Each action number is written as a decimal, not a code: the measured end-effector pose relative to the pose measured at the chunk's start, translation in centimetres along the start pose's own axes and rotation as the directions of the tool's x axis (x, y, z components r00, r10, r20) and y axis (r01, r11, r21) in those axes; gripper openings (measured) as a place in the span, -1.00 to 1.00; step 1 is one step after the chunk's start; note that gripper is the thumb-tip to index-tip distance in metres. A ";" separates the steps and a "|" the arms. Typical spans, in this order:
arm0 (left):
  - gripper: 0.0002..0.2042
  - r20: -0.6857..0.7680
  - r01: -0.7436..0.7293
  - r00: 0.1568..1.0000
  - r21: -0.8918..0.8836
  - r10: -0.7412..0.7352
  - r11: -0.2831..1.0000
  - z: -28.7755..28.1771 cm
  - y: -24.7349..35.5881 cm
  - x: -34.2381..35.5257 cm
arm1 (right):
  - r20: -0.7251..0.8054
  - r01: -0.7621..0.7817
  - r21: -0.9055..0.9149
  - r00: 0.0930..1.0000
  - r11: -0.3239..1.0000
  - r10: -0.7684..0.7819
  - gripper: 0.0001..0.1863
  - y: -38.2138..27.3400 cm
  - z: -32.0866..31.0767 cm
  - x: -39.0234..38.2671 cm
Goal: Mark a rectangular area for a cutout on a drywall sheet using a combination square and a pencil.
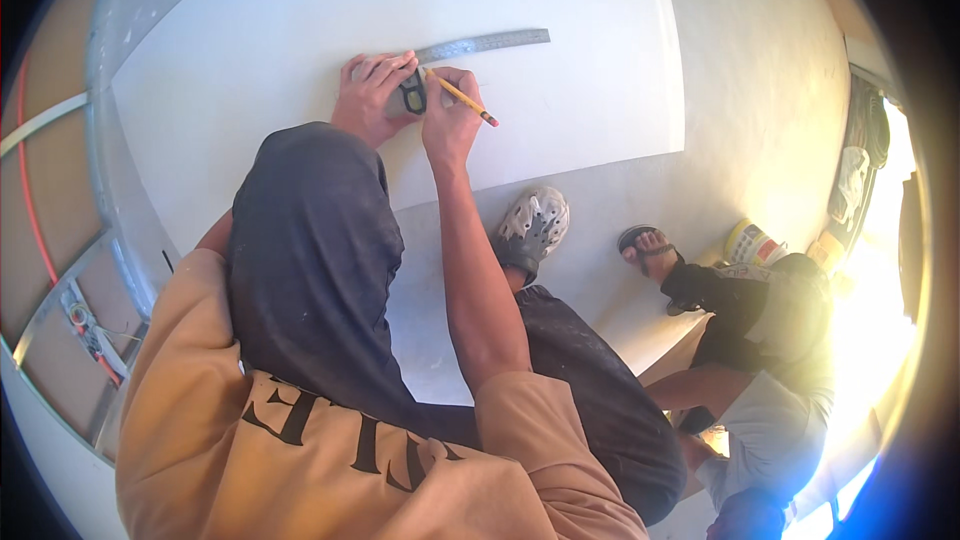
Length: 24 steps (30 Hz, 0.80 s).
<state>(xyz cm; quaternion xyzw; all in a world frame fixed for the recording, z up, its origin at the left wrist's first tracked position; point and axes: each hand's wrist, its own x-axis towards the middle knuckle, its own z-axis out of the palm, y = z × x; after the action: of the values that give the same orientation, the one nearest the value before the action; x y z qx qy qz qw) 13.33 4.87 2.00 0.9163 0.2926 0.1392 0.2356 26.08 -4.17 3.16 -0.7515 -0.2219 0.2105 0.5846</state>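
Note:
A large white board (pixel 580 100) lies flat under both hands. On it rests a combination square, its steel rule (pixel 490 43) pointing right and its dark head (pixel 413 92) at the left end. My left hand (pixel 372 98) grips that head, fingers pressed over it and the near end of the rule. In my right hand (pixel 455 120) is a yellow pencil (pixel 465 100) with a pink eraser, its tip down close to the head of the square. My right fingers pinch the pencil near that tip.
My shoe (pixel 535 225) stands on the grey floor just off the board's near edge. At the right another person (pixel 770 340) sits or crouches, a sandalled foot (pixel 652 248) forward, beside a white and yellow bucket (pixel 752 243). Metal framing (pixel 95 150) with a red conduit runs along the left.

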 end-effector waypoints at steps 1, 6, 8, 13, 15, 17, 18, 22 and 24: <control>-0.13 0.014 0.014 1.000 0.004 -0.014 1.000 0.0 -0.2 -0.2 | 0.009 0.002 0.005 1.000 1.000 -0.002 -0.94 -0.4 0.2 0.0; -0.13 0.024 0.018 1.000 0.001 -0.018 1.000 -0.2 -0.2 0.1 | 0.071 -0.029 -0.052 0.997 0.998 0.033 -0.94 -0.9 0.4 0.5; -0.13 0.028 0.017 0.999 -0.004 -0.017 1.000 -0.2 -0.2 0.2 | 0.071 -0.011 -0.046 0.997 0.999 0.014 -0.95 -1.0 0.4 0.8; -0.15 0.071 0.026 0.997 0.027 -0.028 0.999 -0.4 -0.3 0.1 | 0.092 0.062 -0.047 0.994 0.997 -0.057 -0.97 -1.2 0.6 0.9; -0.13 0.069 0.021 0.997 0.022 -0.022 1.000 -0.3 -0.3 0.1 | 0.140 0.046 -0.100 0.990 0.994 -0.032 -0.95 -0.7 0.3 1.3; -0.12 0.069 0.016 0.997 0.017 -0.017 1.000 -0.2 -0.1 0.1 | 0.171 0.124 -0.165 0.981 0.978 -0.095 -0.94 0.0 -0.5 2.3; -0.11 0.065 0.012 0.998 0.016 -0.013 1.000 -0.2 0.0 0.1 | 0.207 0.195 -0.229 0.967 0.954 -0.148 -0.94 0.3 -1.1 3.0; -0.09 0.073 0.006 0.997 -0.006 -0.006 1.000 -0.3 0.0 0.2 | 0.156 0.185 -0.212 0.976 0.959 -0.154 -0.97 1.0 -4.2 6.2; -0.09 0.071 0.005 0.997 -0.003 -0.005 1.000 -0.3 -0.1 0.1 | 0.101 0.117 -0.216 0.990 0.969 -0.097 -0.97 0.8 -5.6 7.3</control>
<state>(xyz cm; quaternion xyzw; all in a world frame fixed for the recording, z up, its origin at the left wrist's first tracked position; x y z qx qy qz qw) 13.18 5.15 2.23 0.9195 0.2861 0.1063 0.2477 35.28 -4.49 3.24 -0.7887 -0.3100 0.1860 0.4972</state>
